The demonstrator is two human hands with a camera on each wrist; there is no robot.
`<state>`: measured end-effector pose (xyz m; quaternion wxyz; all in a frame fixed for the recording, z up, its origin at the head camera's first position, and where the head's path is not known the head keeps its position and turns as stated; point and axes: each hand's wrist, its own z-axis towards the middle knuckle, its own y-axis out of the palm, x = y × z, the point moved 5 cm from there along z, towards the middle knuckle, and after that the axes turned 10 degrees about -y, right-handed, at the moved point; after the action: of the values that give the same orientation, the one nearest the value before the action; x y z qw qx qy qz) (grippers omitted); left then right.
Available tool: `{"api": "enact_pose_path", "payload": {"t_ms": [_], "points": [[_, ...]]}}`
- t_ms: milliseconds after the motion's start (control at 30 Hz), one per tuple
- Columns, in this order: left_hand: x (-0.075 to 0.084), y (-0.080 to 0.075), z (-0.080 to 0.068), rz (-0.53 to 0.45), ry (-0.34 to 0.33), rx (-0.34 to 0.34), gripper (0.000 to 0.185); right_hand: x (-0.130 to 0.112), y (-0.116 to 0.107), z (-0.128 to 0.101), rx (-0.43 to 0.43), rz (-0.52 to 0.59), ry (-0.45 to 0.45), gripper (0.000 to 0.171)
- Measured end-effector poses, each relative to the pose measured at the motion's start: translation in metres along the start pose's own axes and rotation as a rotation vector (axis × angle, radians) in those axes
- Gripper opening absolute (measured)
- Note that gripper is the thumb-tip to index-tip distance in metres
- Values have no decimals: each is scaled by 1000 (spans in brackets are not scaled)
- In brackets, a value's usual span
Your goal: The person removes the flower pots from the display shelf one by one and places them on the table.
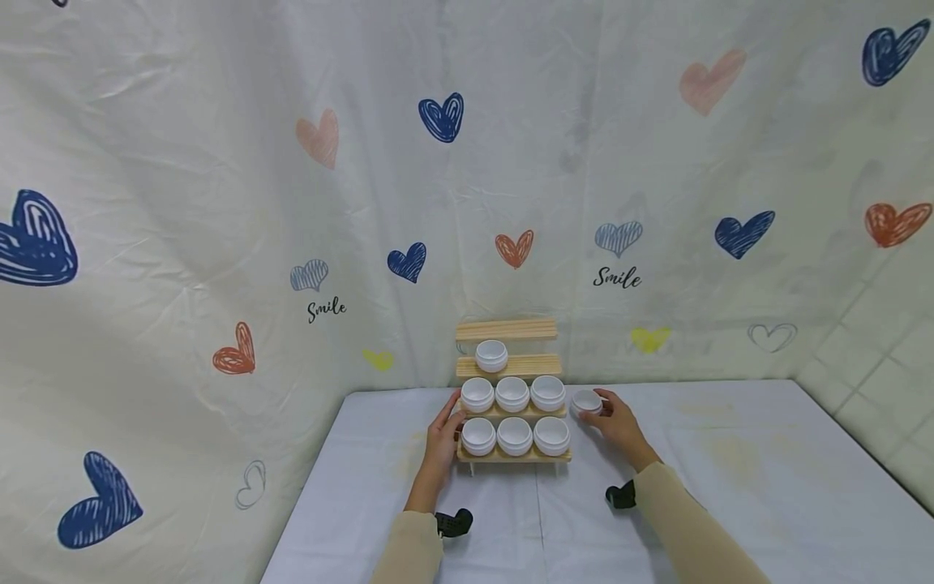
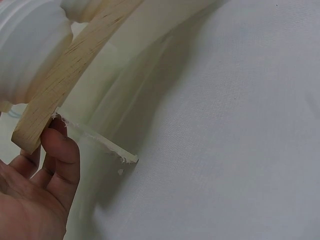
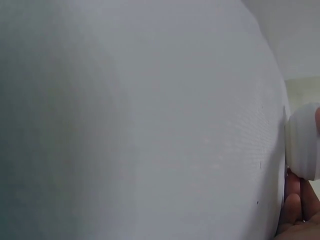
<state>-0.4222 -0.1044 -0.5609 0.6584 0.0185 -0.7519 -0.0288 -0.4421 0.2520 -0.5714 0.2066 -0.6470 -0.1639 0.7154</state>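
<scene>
A tiered wooden display rack (image 1: 507, 330) stands at the back of the table in the head view. White round bowls sit on it: three on the lowest tier, three on the tier above, and a single bowl (image 1: 492, 355) higher up. My left hand (image 1: 441, 438) grips the rack's left side; in the left wrist view its fingers curl at the end of a wooden slat (image 2: 75, 62). Just right of the rack, my right hand (image 1: 617, 423) holds another white bowl (image 1: 586, 401) between thumb and fingers. Part of that bowl (image 3: 302, 145) shows at the right wrist view's edge.
A white cloth covers the table (image 1: 730, 487). Behind it hangs a pale curtain (image 1: 511, 178) printed with hearts. In the left wrist view, a thin pale leg (image 2: 100, 140) runs from the slat toward the cloth. Black straps are on both wrists.
</scene>
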Motion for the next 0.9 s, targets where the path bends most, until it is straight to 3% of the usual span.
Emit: {"api": "enact_pose_path", "payload": {"t_ms": [267,900], "points": [[25,2,-23,14,-15,-45,55,3,0,1,4,20,0,79],[25,2,-23,-10,9,-56,54,1,-7,-15,17,77,9,76]]}}
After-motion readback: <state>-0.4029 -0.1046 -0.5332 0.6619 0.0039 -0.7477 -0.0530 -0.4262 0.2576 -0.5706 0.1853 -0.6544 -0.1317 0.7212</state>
